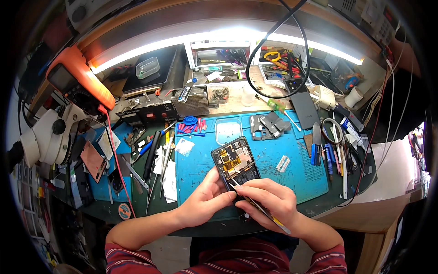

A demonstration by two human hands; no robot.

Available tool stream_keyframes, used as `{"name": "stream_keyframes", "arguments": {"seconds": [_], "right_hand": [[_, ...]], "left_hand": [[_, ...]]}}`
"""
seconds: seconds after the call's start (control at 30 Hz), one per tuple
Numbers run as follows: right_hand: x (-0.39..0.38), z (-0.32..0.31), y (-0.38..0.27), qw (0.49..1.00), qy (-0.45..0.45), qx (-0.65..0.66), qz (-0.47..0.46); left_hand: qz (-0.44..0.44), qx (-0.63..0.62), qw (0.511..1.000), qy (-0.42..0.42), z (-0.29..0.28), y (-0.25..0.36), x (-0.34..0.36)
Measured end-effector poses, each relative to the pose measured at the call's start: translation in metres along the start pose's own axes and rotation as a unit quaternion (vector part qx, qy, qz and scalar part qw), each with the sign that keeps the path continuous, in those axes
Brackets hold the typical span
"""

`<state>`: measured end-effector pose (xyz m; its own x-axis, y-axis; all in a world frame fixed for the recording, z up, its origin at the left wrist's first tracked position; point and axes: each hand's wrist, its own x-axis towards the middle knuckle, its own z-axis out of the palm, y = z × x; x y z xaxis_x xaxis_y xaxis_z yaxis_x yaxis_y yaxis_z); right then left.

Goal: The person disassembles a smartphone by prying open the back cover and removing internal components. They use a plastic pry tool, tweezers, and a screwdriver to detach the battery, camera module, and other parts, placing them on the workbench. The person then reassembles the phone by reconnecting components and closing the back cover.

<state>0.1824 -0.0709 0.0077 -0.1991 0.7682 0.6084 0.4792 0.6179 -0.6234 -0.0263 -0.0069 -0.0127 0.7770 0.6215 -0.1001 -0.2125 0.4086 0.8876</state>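
An opened smartphone with its circuit board and gold-coloured flex parts bared is gripped along its left edge by my left hand. It is tilted above the blue work mat. My right hand pinches slim tweezers, their tips at the lower middle of the phone, beside the dark battery area. My fingers cover the phone's lower end. On the mat, a razor blade lies to the right and dark phone frame parts lie beyond. A clear plastic tray sits just behind the phone.
An orange multimeter stands at the far left, its red lead running down the bench. A white microscope arm reaches in below it. Hand tools and a tape roll crowd the right. A black cable loops down from above.
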Motion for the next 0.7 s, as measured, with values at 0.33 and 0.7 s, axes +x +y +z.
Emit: {"name": "stream_keyframes", "arguments": {"seconds": [0.33, 0.7], "right_hand": [[0.003, 0.003, 0.000, 0.999, 0.017, -0.029, -0.008], [-0.002, 0.017, -0.001, 0.972, 0.035, -0.194, -0.128]], "left_hand": [[0.013, 0.036, 0.999, -0.014, 0.001, 0.000, -0.004], [0.046, 0.056, 0.997, -0.015, 0.002, -0.003, -0.003]]}}
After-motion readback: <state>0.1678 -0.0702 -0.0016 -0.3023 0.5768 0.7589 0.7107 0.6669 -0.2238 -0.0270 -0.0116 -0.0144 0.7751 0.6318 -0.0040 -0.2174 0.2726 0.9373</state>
